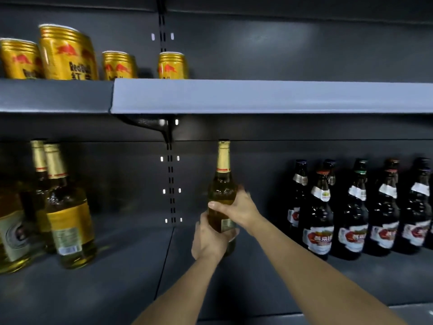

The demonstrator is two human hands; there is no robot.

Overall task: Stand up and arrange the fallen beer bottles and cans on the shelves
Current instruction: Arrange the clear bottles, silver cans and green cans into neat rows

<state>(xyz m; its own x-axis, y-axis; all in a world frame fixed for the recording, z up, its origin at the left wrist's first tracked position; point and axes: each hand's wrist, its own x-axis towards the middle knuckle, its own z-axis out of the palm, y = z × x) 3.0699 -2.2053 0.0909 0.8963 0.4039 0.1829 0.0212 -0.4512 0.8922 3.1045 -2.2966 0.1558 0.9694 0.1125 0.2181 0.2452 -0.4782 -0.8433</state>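
Note:
A green beer bottle (222,184) with a gold foil neck stands upright in the middle of the lower shelf (131,273). My left hand (208,240) grips its lower body from the front left. My right hand (236,208) wraps round its upper body from the right. At the left stand three more gold-necked bottles (68,214). A row of dark bottles (356,207) with red and white labels fills the right side. Several gold cans (66,52) stand upright on the upper shelf (257,95) at the left.
The shelf's dark back panel has a slotted upright (171,179) running down its middle, with a bracket (152,124) under the upper shelf. Bare shelf floor lies on both sides of the held bottle. The upper shelf's right half holds nothing.

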